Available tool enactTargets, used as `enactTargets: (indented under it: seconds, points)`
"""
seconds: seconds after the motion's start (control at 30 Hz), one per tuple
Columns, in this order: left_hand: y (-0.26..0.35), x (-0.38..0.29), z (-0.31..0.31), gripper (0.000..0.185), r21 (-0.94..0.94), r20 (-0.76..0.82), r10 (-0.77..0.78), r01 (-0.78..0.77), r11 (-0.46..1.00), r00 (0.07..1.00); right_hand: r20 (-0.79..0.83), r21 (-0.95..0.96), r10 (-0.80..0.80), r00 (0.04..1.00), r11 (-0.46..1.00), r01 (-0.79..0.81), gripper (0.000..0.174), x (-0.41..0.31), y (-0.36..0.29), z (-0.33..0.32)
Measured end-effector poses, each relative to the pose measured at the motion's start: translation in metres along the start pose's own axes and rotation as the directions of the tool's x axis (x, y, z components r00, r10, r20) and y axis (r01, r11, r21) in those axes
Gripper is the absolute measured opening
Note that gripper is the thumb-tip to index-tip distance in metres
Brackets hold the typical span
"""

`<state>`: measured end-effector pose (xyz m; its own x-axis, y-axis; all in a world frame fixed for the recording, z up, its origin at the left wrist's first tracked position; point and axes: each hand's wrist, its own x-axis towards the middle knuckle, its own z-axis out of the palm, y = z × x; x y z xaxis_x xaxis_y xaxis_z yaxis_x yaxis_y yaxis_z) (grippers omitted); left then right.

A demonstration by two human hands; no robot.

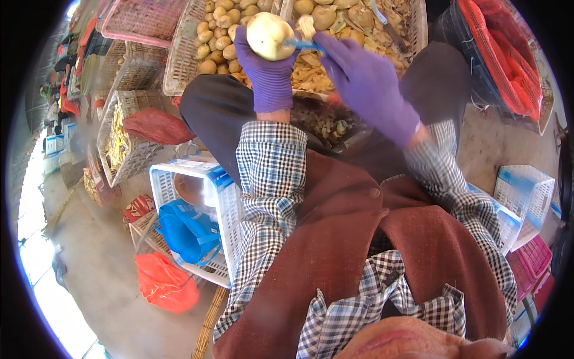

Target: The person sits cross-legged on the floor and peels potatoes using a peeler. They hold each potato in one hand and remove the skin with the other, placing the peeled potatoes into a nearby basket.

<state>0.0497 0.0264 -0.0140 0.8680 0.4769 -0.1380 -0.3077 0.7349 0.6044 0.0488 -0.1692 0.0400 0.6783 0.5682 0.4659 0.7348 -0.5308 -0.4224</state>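
My left hand (270, 80), in a purple glove, holds up a large, round, pale-yellow fruit or tuber (268, 36). Its surface looks mostly peeled. In my purple-gloved right hand (367, 83) is a blue tool (306, 44), probably a peeler, with its tip against the right side of the round piece. A strip of peel (306, 26) shows just above the tool. Beneath both hands lie pale peelings (308, 72) in a plastic crate (419, 27), with several larger round pieces (323, 18) at its far side. A knife (389, 28) rests among the peelings.
Left of the peelings, another crate (172, 72) holds many small round tubers or fruits (223, 42). A white crate (233, 224) with a blue bag (188, 231) stands by my left side, near a red bag (166, 282). Red netting (502, 58) covers a dark bucket (455, 49) at right.
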Motion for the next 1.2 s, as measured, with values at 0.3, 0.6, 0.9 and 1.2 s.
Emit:
enactTargets:
  seconds: [0.3, 0.6, 0.9, 1.2]
  points:
    - [-0.002, -0.008, 0.005, 0.046, -0.017, -0.005, 0.027, -0.027, 0.999, 1.000, 0.199, -0.068, 0.071, 0.977, 0.996, -0.058, 0.037, 0.016, -0.015, 0.021]
    - [-0.009, 0.011, -0.018, 0.049, -0.112, -0.060, 0.021, -0.027, 0.993, 0.998, 0.017, -0.114, -0.062, 0.998, 0.991, 0.064, 0.035, 0.044, -0.002, 0.012]
    - [0.013, 0.011, -0.020, 0.053, -0.216, -0.080, -0.060, 0.041, 0.975, 0.995, 0.225, -0.100, -0.058, 0.973, 0.992, 0.083, 0.038, -0.017, -0.027, 0.016]
    - [0.000, 0.002, -0.010, 0.054, -0.183, 0.024, -0.026, 0.030, 0.983, 0.999, 0.025, -0.055, -0.044, 0.999, 0.997, 0.045, 0.036, 0.052, -0.003, 0.045]
